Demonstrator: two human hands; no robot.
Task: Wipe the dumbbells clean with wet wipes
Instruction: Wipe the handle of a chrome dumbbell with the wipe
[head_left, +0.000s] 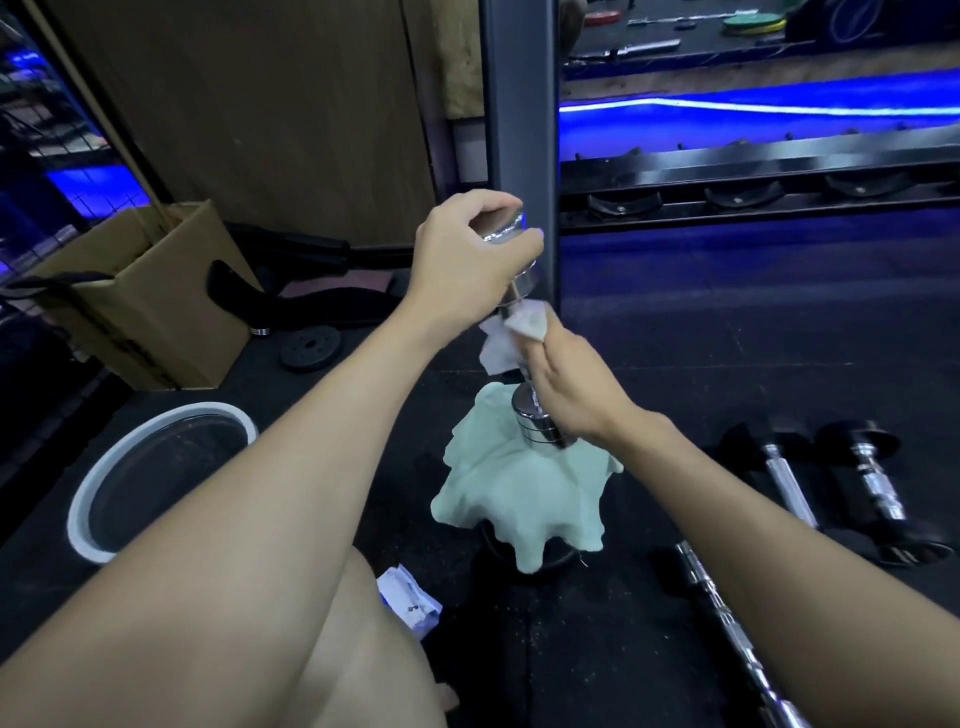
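Dumbbell (519, 332) stands on end, my left hand (470, 254) gripping its top head, right hand (566, 384) pinching wet wipe (511, 338) round the handle; slick chrome could slip and topple.

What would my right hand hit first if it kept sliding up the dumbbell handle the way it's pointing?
Most likely the chrome dumbbell's upper head, which the left hand grips from above. The right hand pinches the wet wipe around the handle just below that head, pointing up along it. Depth is hard to judge here.
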